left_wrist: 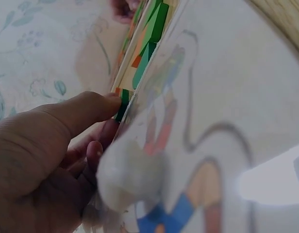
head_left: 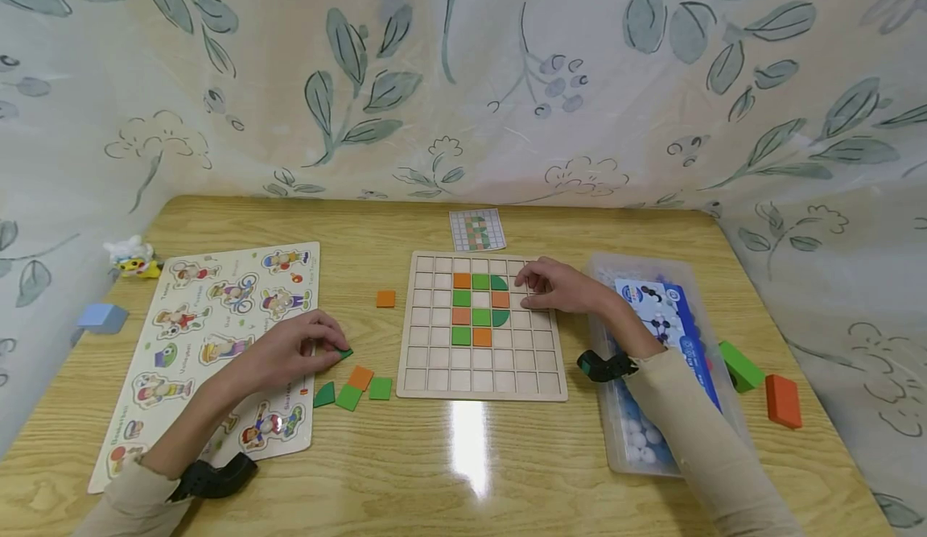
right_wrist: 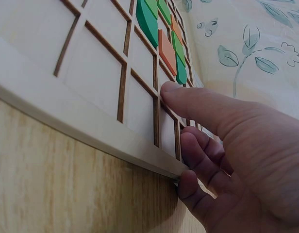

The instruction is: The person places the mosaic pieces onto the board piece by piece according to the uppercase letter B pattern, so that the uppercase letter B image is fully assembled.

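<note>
Glossy light-wood table (head_left: pixel 463 472) – leaf-printed pale curtain (head_left: pixel 463 78) behind and beside – overhead light glare on top.

Character puzzle sheet (head_left: pixel 217 311) lies flat at 9 o'clock on the wooden table (head_left: pixel 463 464). Pattern card (head_left: pixel 476 229) at 12 o'clock — near the leaf-print curtain (head_left: pixel 463 78). Clear plastic bin (head_left: pixel 637 440) at 3 o'clock; green block (head_left: pixel 740 365) and orange block (head_left: pixel 784 400) just beyond it. Small toy figure (head_left: pixel 133 257) and blue block (head_left: pixel 103 317) — table's far 9 o'clock edge.

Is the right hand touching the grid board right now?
Touching. The right wrist view shows the right hand with its thumb tip pressed flat on the grid board, and curled fingers against the board's edge.
</note>
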`<action>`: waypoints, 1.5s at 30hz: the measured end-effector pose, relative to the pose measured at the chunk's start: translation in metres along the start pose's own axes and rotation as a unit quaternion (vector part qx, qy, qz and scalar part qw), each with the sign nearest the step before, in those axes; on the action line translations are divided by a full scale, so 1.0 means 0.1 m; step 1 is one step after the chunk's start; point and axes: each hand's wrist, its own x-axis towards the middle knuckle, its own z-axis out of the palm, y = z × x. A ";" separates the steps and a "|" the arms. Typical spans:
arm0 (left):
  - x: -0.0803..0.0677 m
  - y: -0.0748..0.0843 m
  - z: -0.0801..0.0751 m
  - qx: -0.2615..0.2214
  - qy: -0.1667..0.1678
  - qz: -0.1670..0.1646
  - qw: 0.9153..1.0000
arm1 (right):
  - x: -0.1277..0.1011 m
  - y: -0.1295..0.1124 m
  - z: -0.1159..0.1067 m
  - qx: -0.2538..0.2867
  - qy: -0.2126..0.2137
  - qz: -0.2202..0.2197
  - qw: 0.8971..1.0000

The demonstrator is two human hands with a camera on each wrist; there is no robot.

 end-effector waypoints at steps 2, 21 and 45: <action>0.00 -0.01 0.00 -0.002 0.001 0.000 1.000 | 0.00 0.00 0.00 0.002 0.000 -0.002 1.000; 0.00 0.03 0.04 0.027 0.020 0.005 0.999 | -0.02 0.02 0.01 0.002 -0.001 0.001 1.000; 0.28 0.32 0.11 0.117 0.027 -0.002 0.993 | 0.00 0.02 -0.01 -0.005 -0.002 -0.004 1.000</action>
